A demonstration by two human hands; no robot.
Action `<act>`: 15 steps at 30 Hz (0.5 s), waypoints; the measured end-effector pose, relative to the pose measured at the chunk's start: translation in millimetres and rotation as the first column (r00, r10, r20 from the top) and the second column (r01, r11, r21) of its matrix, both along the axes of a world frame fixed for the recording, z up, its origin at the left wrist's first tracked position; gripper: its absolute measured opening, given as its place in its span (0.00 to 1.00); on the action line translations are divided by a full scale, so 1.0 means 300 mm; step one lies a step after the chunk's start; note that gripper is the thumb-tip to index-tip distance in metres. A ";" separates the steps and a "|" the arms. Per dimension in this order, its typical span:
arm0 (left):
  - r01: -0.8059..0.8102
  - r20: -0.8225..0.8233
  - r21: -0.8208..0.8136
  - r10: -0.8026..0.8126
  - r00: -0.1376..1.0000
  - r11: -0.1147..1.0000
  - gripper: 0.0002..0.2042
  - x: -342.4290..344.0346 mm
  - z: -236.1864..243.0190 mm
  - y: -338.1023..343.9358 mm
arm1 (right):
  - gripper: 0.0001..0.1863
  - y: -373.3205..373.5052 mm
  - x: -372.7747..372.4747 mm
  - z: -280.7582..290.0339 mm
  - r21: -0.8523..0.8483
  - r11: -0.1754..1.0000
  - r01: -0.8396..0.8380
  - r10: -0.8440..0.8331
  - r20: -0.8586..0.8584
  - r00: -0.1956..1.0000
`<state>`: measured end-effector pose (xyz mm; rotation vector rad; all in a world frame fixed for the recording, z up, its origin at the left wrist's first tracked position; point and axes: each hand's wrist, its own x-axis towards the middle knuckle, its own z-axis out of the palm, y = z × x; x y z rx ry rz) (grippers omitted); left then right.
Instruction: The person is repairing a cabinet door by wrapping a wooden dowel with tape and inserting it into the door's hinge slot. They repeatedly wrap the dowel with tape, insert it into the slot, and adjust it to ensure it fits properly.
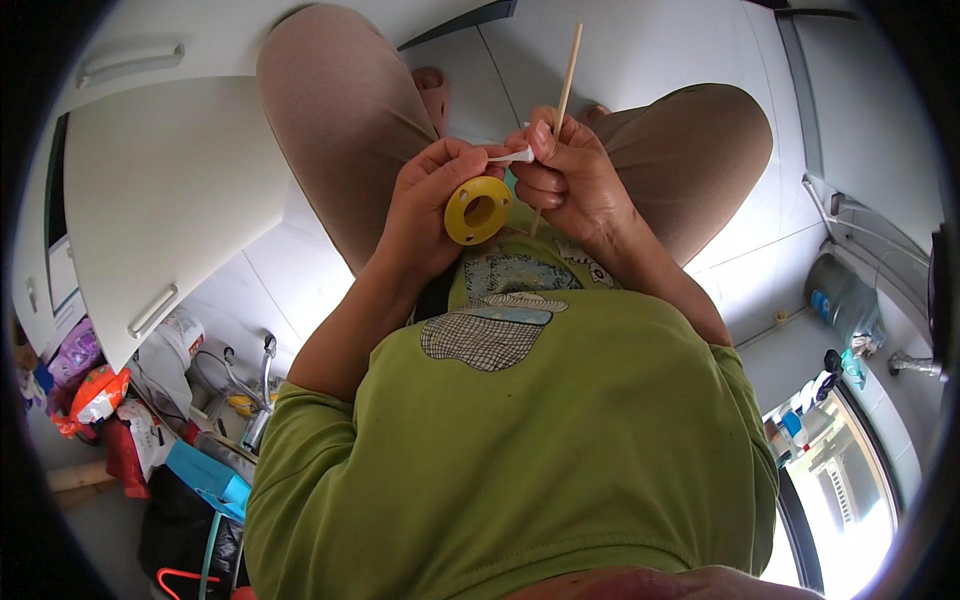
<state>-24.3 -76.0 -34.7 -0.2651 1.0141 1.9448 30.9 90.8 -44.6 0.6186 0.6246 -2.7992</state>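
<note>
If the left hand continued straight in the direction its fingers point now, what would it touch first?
Probably the right hand. The left hand holds a yellow tape roll, and its fingertips point across the white tape strip toward the right hand's fingers on the wooden stick.

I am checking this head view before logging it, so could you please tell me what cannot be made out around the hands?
- Yellow tape spool: its far side is covered by the left hand.
- Thin wooden stick: its middle is hidden inside the right hand.
- White tape strip: too small to tell whether it touches the stick.
- Lap: hidden by the green shirt.
</note>
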 end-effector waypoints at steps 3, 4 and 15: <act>0.002 -0.015 0.015 -0.002 1.000 1.000 0.07 -0.005 -0.003 -0.004 | 0.09 0.001 -0.010 -0.008 0.064 0.998 0.020 -0.023 0.039 0.999; -0.013 -0.042 0.011 0.014 0.999 1.000 0.06 -0.005 -0.003 0.001 | 0.09 0.001 -0.013 -0.010 0.090 0.996 0.027 -0.032 0.052 0.998; 0.134 -0.171 -0.238 -0.177 0.969 0.962 0.10 -0.015 0.000 0.007 | 0.11 -0.043 -0.037 0.022 0.631 0.773 -0.060 -0.005 0.101 0.995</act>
